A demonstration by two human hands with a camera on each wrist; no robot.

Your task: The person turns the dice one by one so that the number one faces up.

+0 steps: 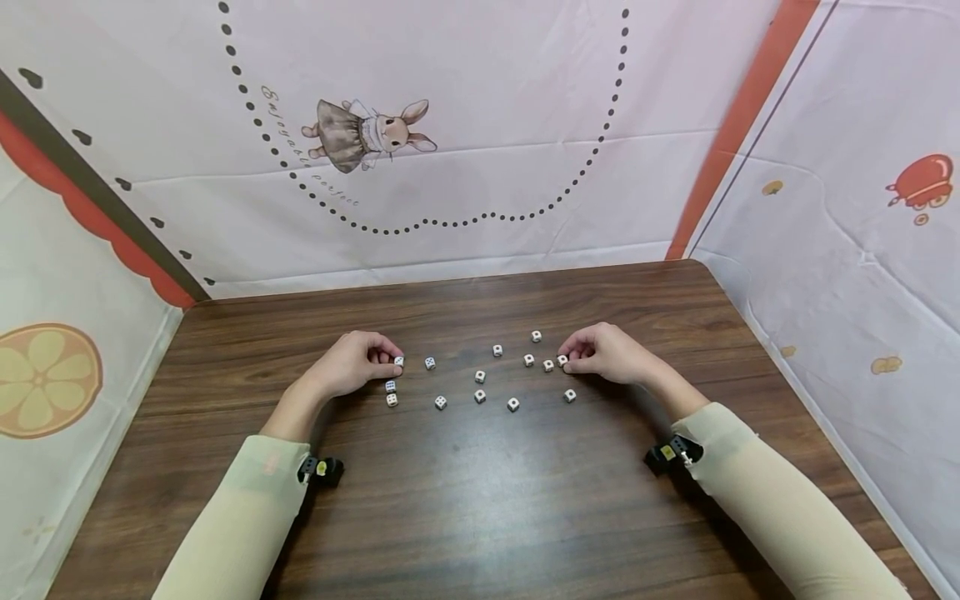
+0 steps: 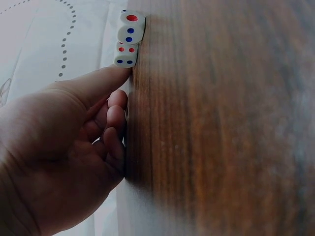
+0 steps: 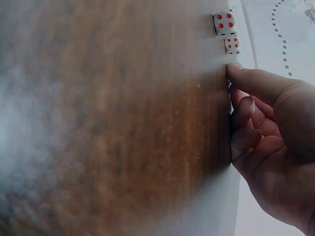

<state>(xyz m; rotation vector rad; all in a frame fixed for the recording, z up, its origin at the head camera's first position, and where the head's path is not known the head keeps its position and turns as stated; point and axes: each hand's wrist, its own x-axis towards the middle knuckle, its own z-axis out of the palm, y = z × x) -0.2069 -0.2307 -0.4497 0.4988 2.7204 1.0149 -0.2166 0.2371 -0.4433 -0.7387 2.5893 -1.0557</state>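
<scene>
At the left of a scatter of dice, my left hand (image 1: 356, 362) pinches a white die (image 1: 399, 361) between thumb and fingers, low at the tabletop. Two more dice, one with blue pips (image 1: 390, 387) and another (image 1: 392, 400), sit just nearer me. My right hand (image 1: 611, 354) pinches a die (image 1: 562, 361) at the scatter's right end; another die (image 1: 547, 366) lies close beside it. In the right wrist view the thumb (image 3: 261, 81) hides the held die, and two dice with red pips (image 3: 225, 23) show past it. Dice (image 2: 131, 27) also appear beyond the left thumb (image 2: 98, 83).
Between the hands several loose dice (image 1: 480, 377) lie spread on the brown wooden table (image 1: 465, 508). A printed white cloth (image 1: 487, 108) hangs along the back edge and both sides. Each forearm wears a small black wrist camera (image 1: 330, 471).
</scene>
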